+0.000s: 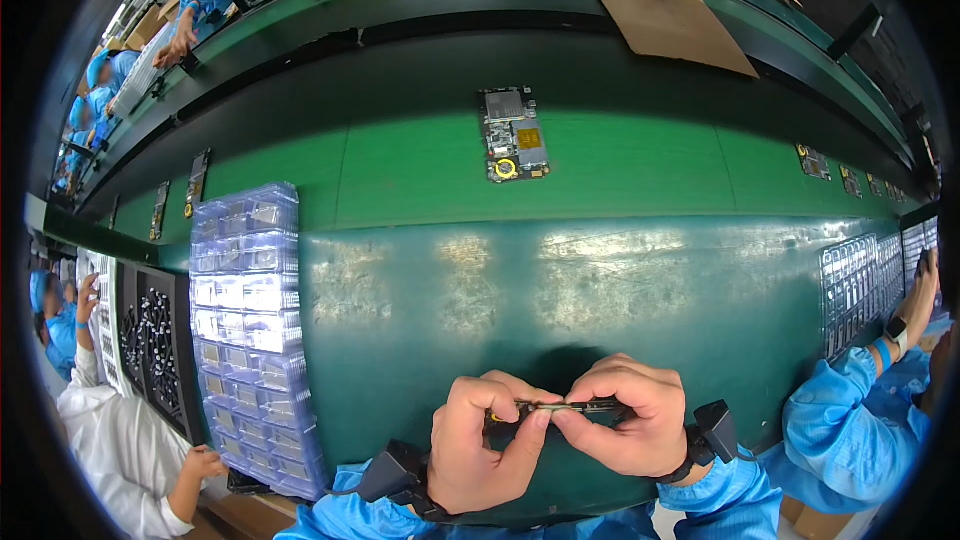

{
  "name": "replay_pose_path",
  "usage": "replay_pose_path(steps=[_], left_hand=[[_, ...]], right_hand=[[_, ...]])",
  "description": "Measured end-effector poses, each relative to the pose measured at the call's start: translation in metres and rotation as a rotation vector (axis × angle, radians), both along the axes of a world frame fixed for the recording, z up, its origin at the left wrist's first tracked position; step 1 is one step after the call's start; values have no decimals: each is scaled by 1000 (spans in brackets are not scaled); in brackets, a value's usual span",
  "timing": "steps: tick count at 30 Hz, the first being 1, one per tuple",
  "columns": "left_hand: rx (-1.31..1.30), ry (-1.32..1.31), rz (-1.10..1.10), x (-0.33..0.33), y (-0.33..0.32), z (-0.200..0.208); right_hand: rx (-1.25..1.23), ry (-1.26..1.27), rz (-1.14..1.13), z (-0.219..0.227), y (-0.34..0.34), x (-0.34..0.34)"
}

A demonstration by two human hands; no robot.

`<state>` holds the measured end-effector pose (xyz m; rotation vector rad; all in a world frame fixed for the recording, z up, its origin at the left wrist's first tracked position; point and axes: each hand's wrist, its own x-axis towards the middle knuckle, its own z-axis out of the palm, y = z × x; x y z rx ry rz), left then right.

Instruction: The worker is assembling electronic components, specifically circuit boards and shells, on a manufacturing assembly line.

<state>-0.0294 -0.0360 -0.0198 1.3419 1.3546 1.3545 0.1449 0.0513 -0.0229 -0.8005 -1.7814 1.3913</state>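
Just above the near edge of the green worktop, both my hands hold a circuit board [598, 406] nearly edge-on. My left hand [485, 445] is closed, pinching the board's left part between thumb and fingers. My right hand [630, 420] is closed on its right part, and the two thumbs nearly meet at the middle. A bit of yellow shows beside my left fingers. Most of the board's faces are hidden by the fingers.
Beyond the worktop [420, 360], a circuit board [515, 135] lies on the green belt [400, 170], with others farther along. A stack of clear compartment trays [245, 320] holding flat grey pieces stands at left. Cardboard [670, 10] lies on the far shelf. Co-workers sit on both sides.
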Motion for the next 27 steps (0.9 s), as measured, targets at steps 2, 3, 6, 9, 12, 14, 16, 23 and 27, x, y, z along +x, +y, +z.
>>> replay_pose_path(steps=[2, 3, 6, 9, 12, 14, 16, 23, 27], left_hand=[[-18, -10, 6, 0, 0, 0], [-45, -67, 16, 0, 2, 0], [-139, -171, 7, -5, 9, 4], [-214, -322, -24, -13, 10, 7], [-374, -371, -132, -14, 15, 18], [-335, -368, -129, -12, 14, 12], [-296, -366, -130, -11, 13, 6], [-373, -495, -108, -15, 14, 12], [-319, -608, -116, -14, 9, 5]], right_hand=[[1, -19, 12, 1, 1, 0], [2, -21, 9, 2, 3, 1], [-157, -49, 58, 3, 11, 7], [-466, -21, 73, 9, 12, 7], [-462, 38, 73, 1, 11, 9], [-487, 36, 65, 0, 11, 10], [-483, 55, 66, -7, 8, 11], [-579, 112, 105, -1, 13, 6], [-527, 113, 144, -2, 10, 13]])
